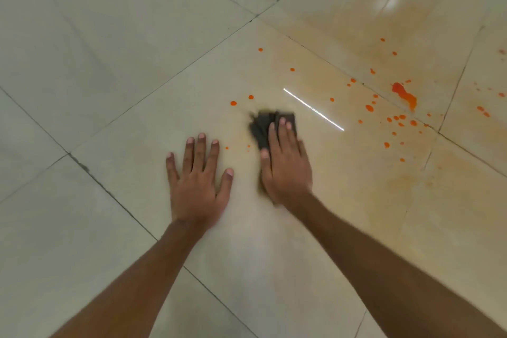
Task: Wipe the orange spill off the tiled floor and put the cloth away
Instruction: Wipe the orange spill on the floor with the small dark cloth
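Both hands are down on the floor, side by side, close but not touching; left hand (197, 176) is planted flat on a tile, fingers straight and spread, holding nothing; right hand (286, 165) lies flat on top of the cloth (262, 125), fingers straight and pressing it down rather than curled round it, bit blurry tbh. The cloth is dark grey and bunched, poking out past the fingertips at 12 o'clock and along the thumb side; it sits on the tiled floor (96, 49) about mid-frame. Thickest bit of the orange spill (404, 95) is off at roughly 2 o'clock from the right hand, well apart from the cloth; small drops (369, 108) are scattered round it, plus a couple near the cloth at 10 o'clock. A pale orange smear (397, 181) tints the tiles out toward 1 and 3 o'clock; a thin white light reflection (312, 108) lies just beside the cloth at 2 o'clock.
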